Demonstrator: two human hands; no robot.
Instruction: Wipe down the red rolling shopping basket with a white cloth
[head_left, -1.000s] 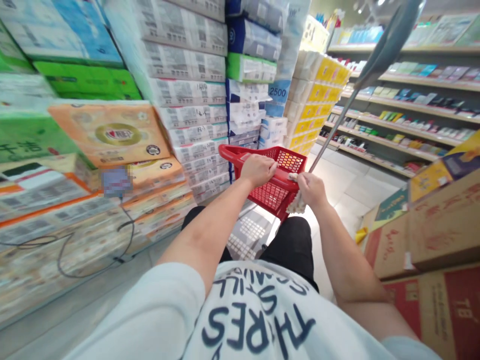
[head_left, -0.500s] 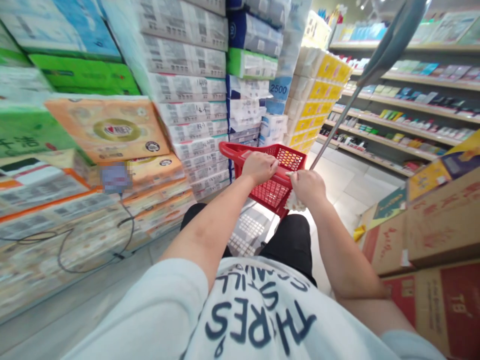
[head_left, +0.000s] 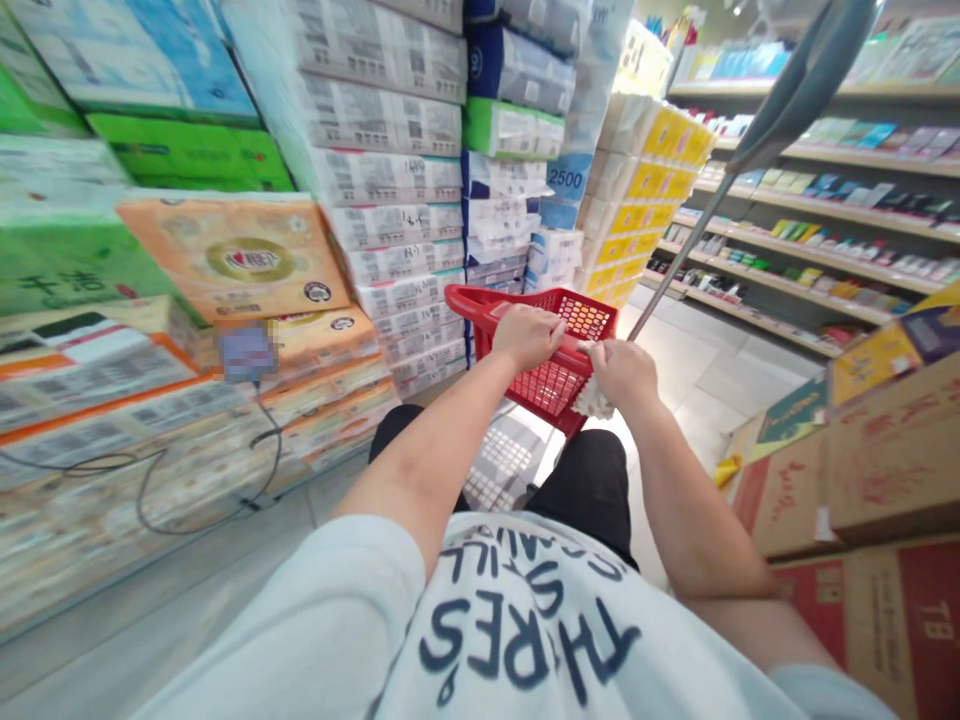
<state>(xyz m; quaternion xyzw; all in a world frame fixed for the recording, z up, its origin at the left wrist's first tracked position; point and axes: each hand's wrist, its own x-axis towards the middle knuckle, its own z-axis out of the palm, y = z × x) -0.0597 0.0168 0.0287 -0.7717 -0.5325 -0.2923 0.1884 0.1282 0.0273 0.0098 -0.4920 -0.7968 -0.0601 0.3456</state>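
Note:
A red plastic basket-like cart (head_left: 551,388) with lattice walls stands just in front of my legs. Curled over its near red bar is my left hand (head_left: 527,338), fingers closed. My right hand (head_left: 624,375) is closed at the right end of the same bar, around a thin metal pole (head_left: 682,255). The pole slants up to the right and ends in a grey-blue part (head_left: 802,85). Something whitish and scalloped (head_left: 594,400) hangs below my right hand; what it is I cannot make out.
Tissue packs (head_left: 240,255) are piled at the left, with a loose black cable (head_left: 281,440) beside them. Tall stacks of wrapped packs (head_left: 405,180) rise ahead. Cardboard boxes (head_left: 900,450) stand at the right, and stocked shelves (head_left: 847,225) at the back right.
The surroundings have shifted slightly right in view. Both hands keep their hold, and the cart and pole sit a little further right in the picture.

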